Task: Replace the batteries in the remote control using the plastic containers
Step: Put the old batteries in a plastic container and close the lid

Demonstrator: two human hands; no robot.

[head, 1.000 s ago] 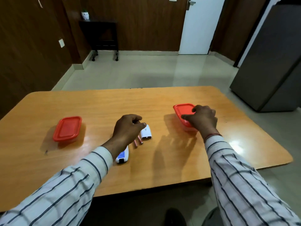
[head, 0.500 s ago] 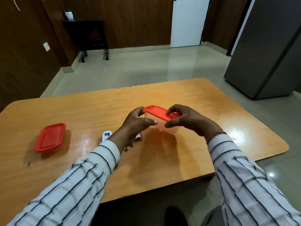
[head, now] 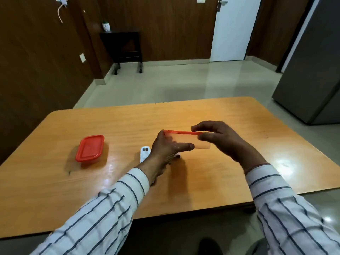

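Both hands hold a clear plastic container with a red lid [head: 185, 139] above the middle of the wooden table [head: 230, 115]. My left hand [head: 165, 150] grips its left end, thumb along the front wall. My right hand [head: 219, 138] pinches the lid's right edge from above. A second red-lidded container [head: 90, 148] rests shut on the table to the left. The white remote control [head: 144, 153] lies on the table behind my left wrist, battery bay showing, mostly hidden. A small bit of something pinkish shows just under my left hand; I cannot tell what it is.
The table's near edge runs under my forearms, in striped sleeves. A grey refrigerator [head: 312, 70] stands at the right. A black side table [head: 123, 46] and a white door [head: 233, 28] are against the far wall, with tiled floor between.
My right hand brought the right container in from the table's right side and lifted it. My left hand left the remote and batteries and took the container's left end. The lid now sits level, seen edge-on.
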